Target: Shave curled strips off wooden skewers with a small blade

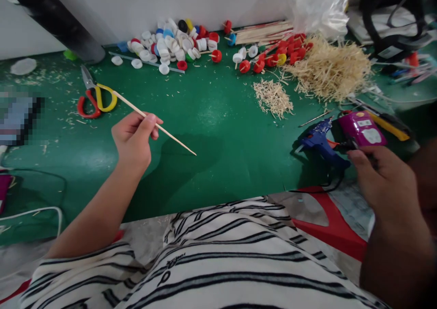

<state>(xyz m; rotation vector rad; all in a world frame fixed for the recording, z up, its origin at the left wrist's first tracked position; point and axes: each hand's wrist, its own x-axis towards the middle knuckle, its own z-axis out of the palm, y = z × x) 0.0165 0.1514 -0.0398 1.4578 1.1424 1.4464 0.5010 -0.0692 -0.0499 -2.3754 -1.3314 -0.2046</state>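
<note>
My left hand (136,136) pinches a thin wooden stick (175,140), its pointed end toward the lower right. The stick's upper end is beside the yellow handle of the scissors (91,97). At the right, my right hand (385,177) is closed, with a small dark thing partly showing at its fingertips; I cannot make out what it is. Just left of those fingers lies a blue glue gun (322,145). A purple box (363,128) sits behind my right hand. Both hands are apart.
On the green table (218,163), bottle caps (170,45) are piled at the back. Red capped pieces (293,49), sticks (262,32), wood shavings (331,68) and short clippings (273,98) lie to the right. A dark tube (61,22) stands back left; a yellow-handled tool (389,126) lies right.
</note>
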